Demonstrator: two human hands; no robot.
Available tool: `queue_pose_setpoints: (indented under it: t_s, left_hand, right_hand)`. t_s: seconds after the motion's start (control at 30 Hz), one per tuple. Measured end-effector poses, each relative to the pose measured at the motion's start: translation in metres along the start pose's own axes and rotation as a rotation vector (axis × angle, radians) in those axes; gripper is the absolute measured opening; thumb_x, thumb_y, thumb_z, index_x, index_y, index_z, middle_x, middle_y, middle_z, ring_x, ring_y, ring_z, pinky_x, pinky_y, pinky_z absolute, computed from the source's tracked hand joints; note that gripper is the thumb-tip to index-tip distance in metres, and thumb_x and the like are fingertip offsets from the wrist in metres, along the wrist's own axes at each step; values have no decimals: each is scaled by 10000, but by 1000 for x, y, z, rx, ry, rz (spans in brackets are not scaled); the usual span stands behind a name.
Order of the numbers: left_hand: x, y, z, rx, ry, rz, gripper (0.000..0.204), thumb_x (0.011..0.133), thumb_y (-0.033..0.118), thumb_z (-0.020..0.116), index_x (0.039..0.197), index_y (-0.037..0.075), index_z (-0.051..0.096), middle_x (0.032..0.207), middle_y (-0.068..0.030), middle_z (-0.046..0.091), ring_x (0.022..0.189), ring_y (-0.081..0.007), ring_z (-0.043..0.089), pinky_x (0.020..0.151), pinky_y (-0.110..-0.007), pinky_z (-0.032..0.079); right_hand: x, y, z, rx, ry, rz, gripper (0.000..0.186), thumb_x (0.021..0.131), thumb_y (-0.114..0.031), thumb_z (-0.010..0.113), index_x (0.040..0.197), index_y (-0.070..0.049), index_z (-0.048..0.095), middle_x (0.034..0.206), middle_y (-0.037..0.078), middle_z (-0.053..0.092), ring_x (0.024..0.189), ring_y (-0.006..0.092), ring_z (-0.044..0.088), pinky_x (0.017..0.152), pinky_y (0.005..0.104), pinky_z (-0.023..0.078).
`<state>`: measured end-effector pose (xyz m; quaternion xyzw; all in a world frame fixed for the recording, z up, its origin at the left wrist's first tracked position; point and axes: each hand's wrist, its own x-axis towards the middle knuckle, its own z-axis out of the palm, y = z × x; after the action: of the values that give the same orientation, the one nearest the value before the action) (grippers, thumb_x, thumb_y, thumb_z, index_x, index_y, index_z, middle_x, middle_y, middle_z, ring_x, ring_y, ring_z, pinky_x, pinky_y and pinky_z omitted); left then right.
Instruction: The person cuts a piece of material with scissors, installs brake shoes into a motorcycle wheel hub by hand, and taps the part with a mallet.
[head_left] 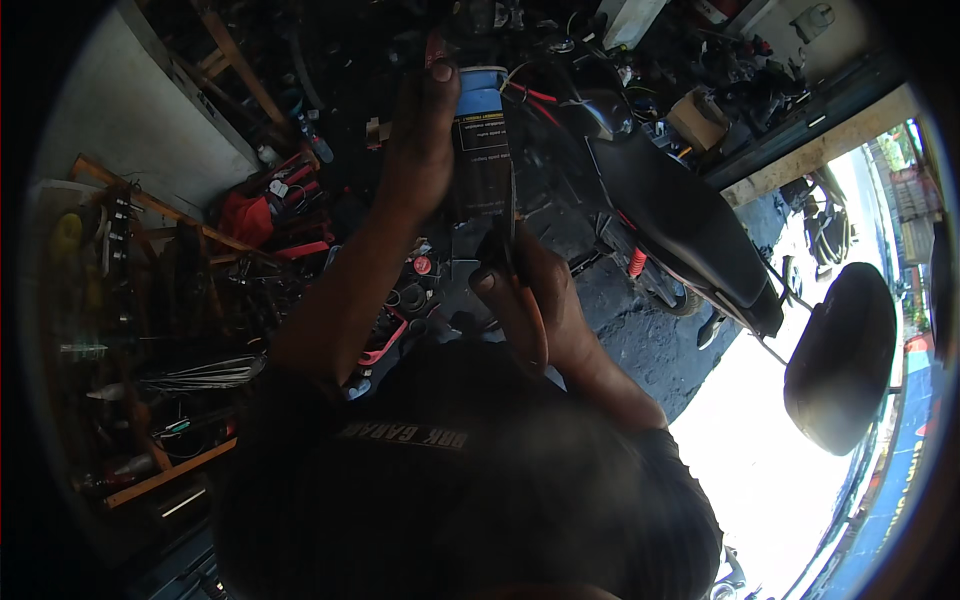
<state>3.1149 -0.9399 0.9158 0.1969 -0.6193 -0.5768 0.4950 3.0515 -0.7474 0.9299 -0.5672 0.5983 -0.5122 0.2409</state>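
Note:
Raised in front of me, my left hand (428,140) is closed on the left side of a dark packet or container (482,150). It has a blue band at its top and small pale print; I cannot tell whether it is card, plastic or tin. Below it, my right hand (545,290) is wrapped round scissors (530,320) with an orange-brown handle. Their narrow dark blade points up along the container's right edge. Whether the blade cuts into the edge or only lies beside it is too dark to make out.
A motorcycle with a long black seat (675,210) stands to the right, its red spring (637,262) showing. A dark rounded shape (842,360) stands nearer. At left are a wooden rack (170,470) of parts and a red bag (255,215). A cardboard box (697,120) lies far right.

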Motion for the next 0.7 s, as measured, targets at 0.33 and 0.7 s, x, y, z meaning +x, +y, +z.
queue_pose_setpoints:
  t_s: [0.33, 0.7]
  left_hand:
    - [-3, 2, 3, 126, -6, 49, 578, 903, 581, 497, 1155, 61, 515, 902, -89, 605, 713, -172, 633, 604, -302, 531]
    - [-8, 15, 11, 133, 3, 56, 572, 928, 566, 449, 1172, 52, 511, 931, -98, 610, 745, -184, 643, 629, -314, 546]
  right_hand:
    - [0, -4, -2, -14, 7, -4, 245, 796, -140, 690, 905, 20, 540, 790, 175, 550, 717, 354, 574, 637, 428, 447]
    - [-3, 8, -1, -134, 42, -90, 281, 928, -260, 505, 981, 16, 505, 680, 98, 545, 585, 188, 541, 554, 337, 429]
